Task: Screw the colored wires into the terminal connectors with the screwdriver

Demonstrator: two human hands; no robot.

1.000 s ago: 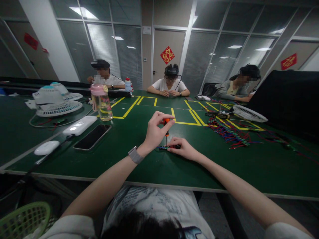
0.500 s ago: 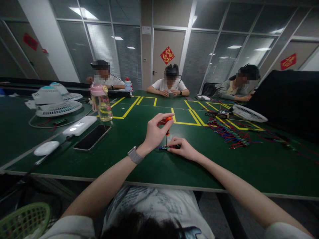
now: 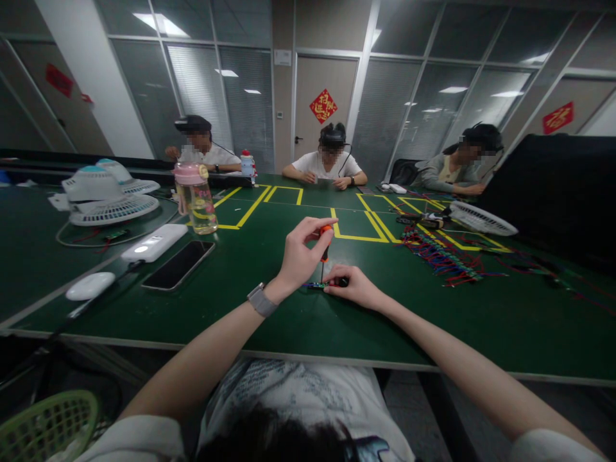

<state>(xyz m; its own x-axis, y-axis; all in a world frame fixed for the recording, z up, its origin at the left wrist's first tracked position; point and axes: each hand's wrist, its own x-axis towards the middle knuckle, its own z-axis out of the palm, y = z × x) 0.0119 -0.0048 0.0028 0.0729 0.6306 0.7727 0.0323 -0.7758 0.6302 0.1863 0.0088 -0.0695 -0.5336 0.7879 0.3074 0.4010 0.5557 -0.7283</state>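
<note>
Pinching a screwdriver (image 3: pixel 325 251) upright in the left hand (image 3: pixel 301 256) here, fingers and thumb closed up around the orange and black handle, with a gray watch (image 3: pixel 261 300) on that wrist. The shaft points down at a little circuit board (image 3: pixel 315 286) lying on the green counter (image 3: pixel 231 321), right in front of the person and roughly in the middle. The tip is too small to tell exactly what it's sitting on. The right hand (image 3: pixel 356 287) is low on the counter, fingers bunched narrow on the board's right end, and there's something dark tucked under them that I can't make out.

Off to the left you've got a phone (image 3: pixel 179 265) lying flat, a white power bank (image 3: pixel 154 242) just beside it, and a small white case (image 3: pixel 90 286) nearer the edge. Behind those there's a pink-lidded bottle (image 3: pixel 202 215) standing up, plus a white fan (image 3: pixel 113 208) lying face down. Over on the right is a messy row of red and blue wires (image 3: pixel 443 256), near some yellow tape (image 3: pixel 363 239) marked out on the counter. Three other people are sitting along the far side, all with headgear on.
</note>
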